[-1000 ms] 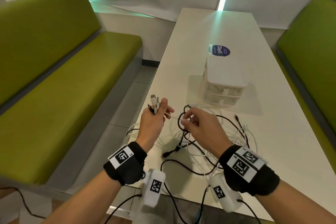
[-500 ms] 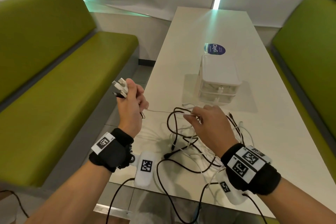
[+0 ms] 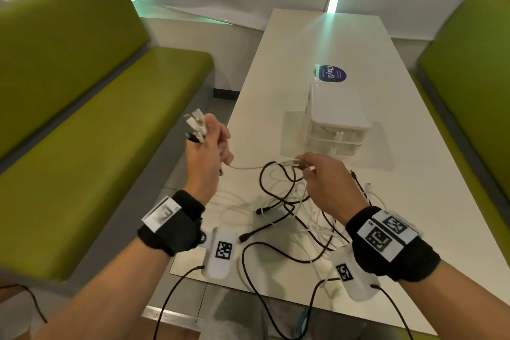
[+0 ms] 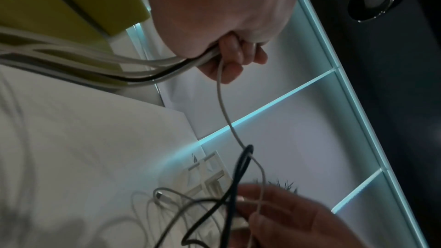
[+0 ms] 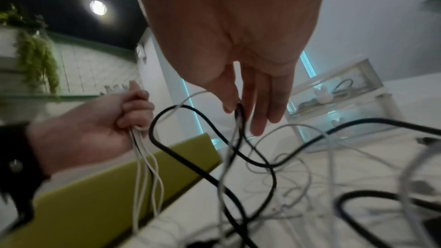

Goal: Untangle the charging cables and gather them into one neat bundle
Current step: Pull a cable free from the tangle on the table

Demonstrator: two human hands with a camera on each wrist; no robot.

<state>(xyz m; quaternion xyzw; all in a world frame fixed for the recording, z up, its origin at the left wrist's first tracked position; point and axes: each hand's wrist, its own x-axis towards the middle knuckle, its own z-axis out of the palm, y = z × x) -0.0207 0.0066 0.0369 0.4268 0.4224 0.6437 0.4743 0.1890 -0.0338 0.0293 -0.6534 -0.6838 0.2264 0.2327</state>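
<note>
White rectangular table (image 3: 303,44) between green benches has the tangled black and white charging cables (image 3: 289,201) piled near its front edge. Left hand (image 3: 207,152) has pulled further out left since a moment ago, still fisted round several cable ends; right hand (image 3: 328,185) keeps pinching a white strand at the knot.

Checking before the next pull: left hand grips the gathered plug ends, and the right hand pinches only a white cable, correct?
Not quite. The right hand pinches a black cable together with the white cable, as the right wrist view shows. The left hand does grip the plug ends.
</note>
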